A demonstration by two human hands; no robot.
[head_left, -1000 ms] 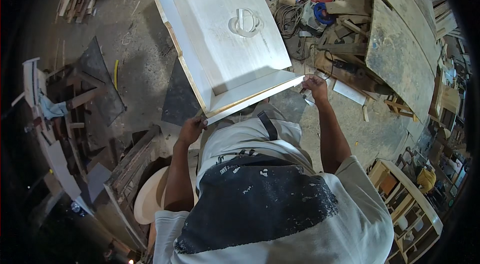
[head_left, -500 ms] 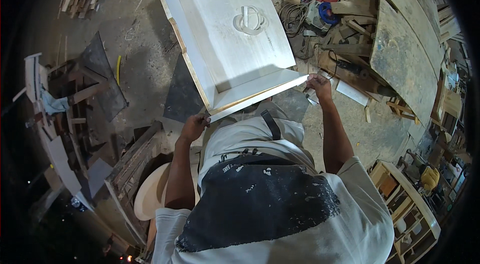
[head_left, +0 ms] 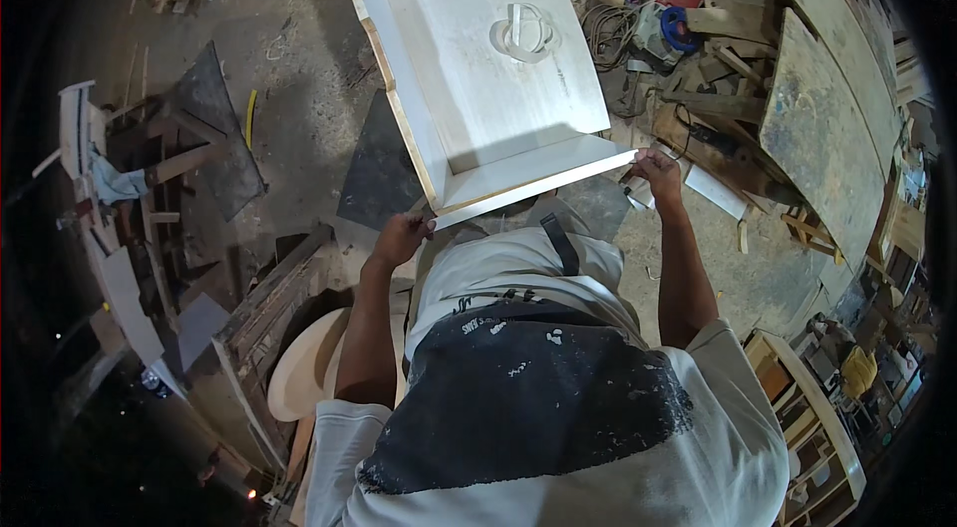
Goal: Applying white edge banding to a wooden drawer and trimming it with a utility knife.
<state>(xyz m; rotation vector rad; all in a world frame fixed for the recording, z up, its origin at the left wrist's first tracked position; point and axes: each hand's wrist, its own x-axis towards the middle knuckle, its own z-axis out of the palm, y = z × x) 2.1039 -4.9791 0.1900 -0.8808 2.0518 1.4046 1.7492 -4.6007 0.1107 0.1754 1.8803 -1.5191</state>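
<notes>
A narrow white strip (head_left: 538,192) is stretched along the near edge of a pale wooden open box with white-lined walls (head_left: 480,93), in the far middle of the scene. The left end of the strip is pinched by the left hand (head_left: 402,238), just beside the box's near left corner; thumb and fingertips are brought together, with no gap noted. The right end is gripped by the right hand (head_left: 658,171) at the near right corner — the fingers are curled and closed on it. Whether the strip is touching the box rim along its full length cannot be told.

Inside the box, a loose coil of white banding (head_left: 515,25) is laid on the floor panel, toward the far right side. A dark flat sheet (head_left: 374,168) is seen on the grey concrete floor (head_left: 309,98), left of the box; farther left, a thin curved yellow strip (head_left: 250,118) is found. On the right, large stained plywood boards (head_left: 817,128) are observed — with a machine bearing a round blue part (head_left: 680,28) placed between them and the box. A slatted pale wooden frame (head_left: 812,417) is located at the near right.
</notes>
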